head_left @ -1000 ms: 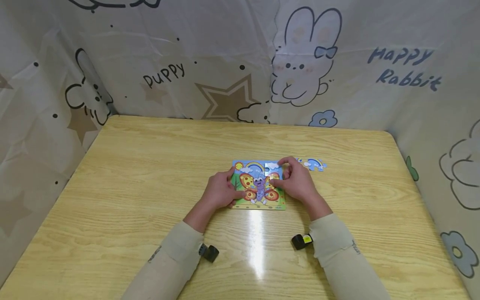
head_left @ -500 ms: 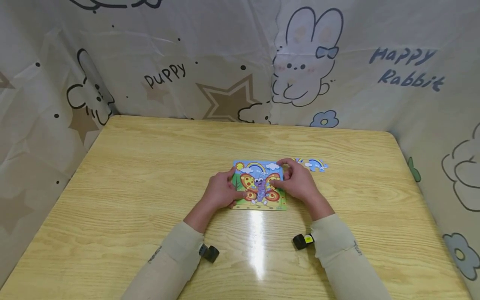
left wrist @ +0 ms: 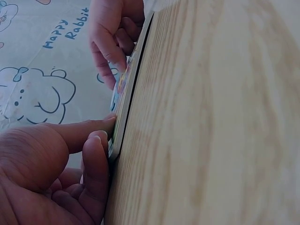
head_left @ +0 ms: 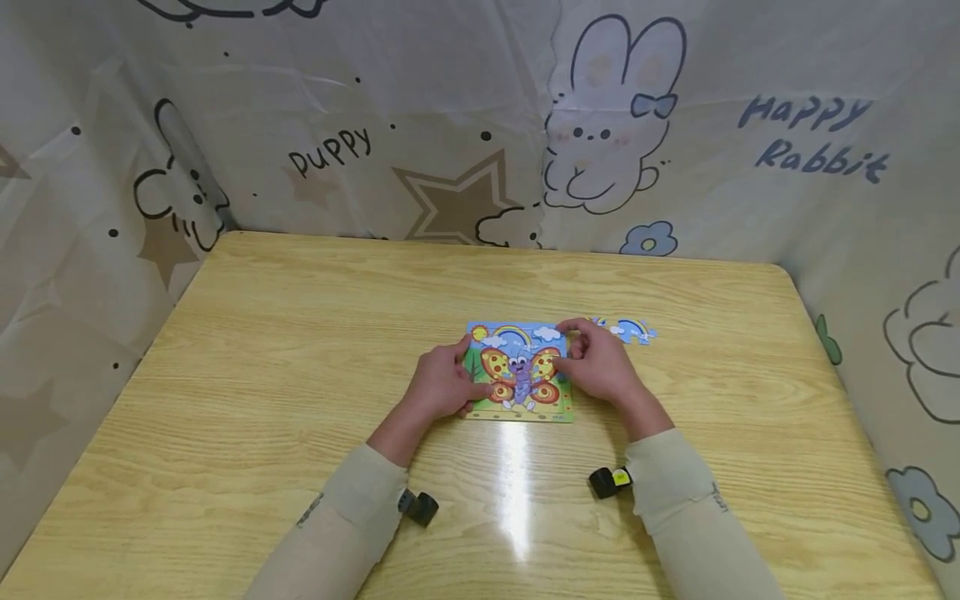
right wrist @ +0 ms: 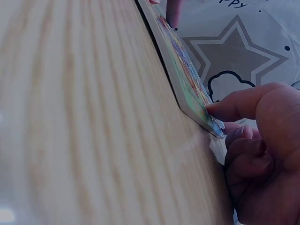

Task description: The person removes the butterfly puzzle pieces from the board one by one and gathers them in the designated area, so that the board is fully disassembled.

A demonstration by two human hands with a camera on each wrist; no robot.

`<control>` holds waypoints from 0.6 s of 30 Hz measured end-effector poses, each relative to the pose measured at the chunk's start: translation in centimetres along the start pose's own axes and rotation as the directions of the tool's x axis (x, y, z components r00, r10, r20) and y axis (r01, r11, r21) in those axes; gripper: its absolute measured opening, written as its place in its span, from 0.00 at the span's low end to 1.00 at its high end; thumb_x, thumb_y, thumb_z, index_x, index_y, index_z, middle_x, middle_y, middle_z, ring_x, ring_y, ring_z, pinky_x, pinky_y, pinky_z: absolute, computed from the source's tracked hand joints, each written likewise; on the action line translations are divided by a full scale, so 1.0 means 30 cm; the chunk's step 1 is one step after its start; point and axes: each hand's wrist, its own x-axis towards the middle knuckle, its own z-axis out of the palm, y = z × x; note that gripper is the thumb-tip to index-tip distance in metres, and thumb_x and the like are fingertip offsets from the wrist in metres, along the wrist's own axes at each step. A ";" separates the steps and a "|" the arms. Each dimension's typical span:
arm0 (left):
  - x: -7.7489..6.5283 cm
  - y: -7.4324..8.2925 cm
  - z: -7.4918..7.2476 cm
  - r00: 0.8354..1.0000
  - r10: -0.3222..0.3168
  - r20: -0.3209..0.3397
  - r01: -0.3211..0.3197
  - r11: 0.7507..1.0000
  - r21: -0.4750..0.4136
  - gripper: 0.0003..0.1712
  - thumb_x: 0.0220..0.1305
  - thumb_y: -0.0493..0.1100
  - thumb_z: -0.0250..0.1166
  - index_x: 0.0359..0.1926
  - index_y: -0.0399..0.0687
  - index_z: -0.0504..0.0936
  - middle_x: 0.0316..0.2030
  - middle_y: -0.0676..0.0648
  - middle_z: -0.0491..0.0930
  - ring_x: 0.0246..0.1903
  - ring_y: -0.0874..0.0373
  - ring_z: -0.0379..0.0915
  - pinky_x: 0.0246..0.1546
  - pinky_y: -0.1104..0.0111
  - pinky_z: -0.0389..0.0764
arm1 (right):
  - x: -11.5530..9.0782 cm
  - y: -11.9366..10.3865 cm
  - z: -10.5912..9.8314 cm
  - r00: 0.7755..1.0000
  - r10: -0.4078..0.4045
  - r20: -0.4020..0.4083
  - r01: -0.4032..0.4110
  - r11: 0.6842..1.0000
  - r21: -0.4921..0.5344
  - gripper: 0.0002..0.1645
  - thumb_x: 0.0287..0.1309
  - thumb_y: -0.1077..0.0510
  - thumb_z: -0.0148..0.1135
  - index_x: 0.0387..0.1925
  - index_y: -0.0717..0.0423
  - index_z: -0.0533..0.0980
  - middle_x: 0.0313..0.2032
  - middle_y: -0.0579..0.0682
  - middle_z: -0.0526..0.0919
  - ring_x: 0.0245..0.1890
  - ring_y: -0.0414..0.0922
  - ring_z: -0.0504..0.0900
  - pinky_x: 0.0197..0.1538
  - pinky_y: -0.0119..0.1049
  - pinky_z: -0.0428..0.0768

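A butterfly jigsaw puzzle (head_left: 519, 379) in its thin board lies flat on the table in the head view. At its left side my left hand (head_left: 445, 379) grips the edge, thumb on the lower left wing and index finger by the sun corner. My right hand (head_left: 600, 360) holds the right side, its thumb beside the upper right wing and its index finger at the cloud corner. In the right wrist view the right thumb (right wrist: 239, 104) presses on the top near the board's edge, other fingers curled below. The left wrist view shows the left thumb (left wrist: 89, 131) on the near edge.
Loose puzzle pieces (head_left: 633, 330) with a rainbow print lie just beyond the right hand, partly hidden by it. The wooden table (head_left: 315, 333) is bordered by a printed cloth (head_left: 450, 108) at the back and sides. A black wrist camera (head_left: 602, 482) hangs by the right sleeve.
The raised, shiny upper right piece, with a gap beside it, now lies flush with the picture. My right thumb has slid slightly right toward the edge; the left hand stays put.
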 end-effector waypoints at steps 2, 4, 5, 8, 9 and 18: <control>0.000 0.000 0.000 1.000 -0.002 -0.001 0.002 1.000 0.003 0.55 0.55 0.39 0.78 0.77 0.43 0.55 0.16 0.44 0.75 0.10 0.56 0.73 0.13 0.67 0.77 | 0.000 0.003 -0.002 1.000 -0.002 0.000 0.002 1.000 0.006 0.25 0.58 0.60 0.71 0.57 0.58 0.75 0.24 0.51 0.73 0.24 0.48 0.70 0.36 0.42 0.71; -0.001 0.000 0.000 1.000 -0.007 0.002 0.007 1.000 0.005 0.56 0.55 0.39 0.78 0.77 0.44 0.55 0.16 0.44 0.75 0.10 0.56 0.73 0.13 0.67 0.76 | 0.001 0.003 -0.005 1.000 -0.002 0.001 0.002 1.000 0.015 0.25 0.59 0.60 0.72 0.57 0.59 0.75 0.24 0.50 0.73 0.24 0.48 0.70 0.37 0.42 0.71; -0.001 0.000 0.000 1.000 -0.008 0.002 0.008 1.000 0.006 0.56 0.55 0.39 0.78 0.77 0.44 0.55 0.16 0.44 0.75 0.10 0.56 0.73 0.13 0.67 0.76 | 0.001 0.004 -0.006 1.000 -0.003 0.000 0.003 1.000 0.020 0.25 0.59 0.59 0.72 0.56 0.60 0.76 0.23 0.50 0.72 0.24 0.48 0.70 0.38 0.42 0.71; -0.001 0.001 0.000 1.000 -0.010 0.004 0.010 1.000 0.002 0.55 0.55 0.39 0.78 0.77 0.44 0.55 0.16 0.45 0.75 0.10 0.56 0.73 0.13 0.68 0.75 | 0.001 0.004 -0.010 1.000 -0.011 -0.007 0.011 1.000 0.029 0.25 0.58 0.60 0.73 0.55 0.62 0.76 0.23 0.50 0.72 0.24 0.48 0.69 0.41 0.43 0.72; 0.000 0.002 0.000 1.000 -0.010 0.003 0.010 1.000 0.000 0.55 0.55 0.39 0.78 0.77 0.44 0.55 0.16 0.45 0.74 0.10 0.56 0.72 0.13 0.68 0.75 | 0.000 0.004 -0.011 1.000 -0.014 -0.011 0.014 0.999 0.033 0.25 0.58 0.60 0.73 0.55 0.63 0.76 0.23 0.50 0.72 0.24 0.48 0.69 0.41 0.43 0.72; -0.002 0.008 0.002 1.000 -0.028 -0.003 0.028 1.000 0.003 0.55 0.55 0.40 0.78 0.78 0.45 0.55 0.16 0.45 0.73 0.10 0.56 0.71 0.12 0.70 0.72 | -0.006 0.008 -0.015 0.999 -0.018 -0.041 0.019 0.999 0.033 0.24 0.57 0.58 0.75 0.50 0.65 0.76 0.23 0.49 0.71 0.23 0.47 0.68 0.38 0.42 0.71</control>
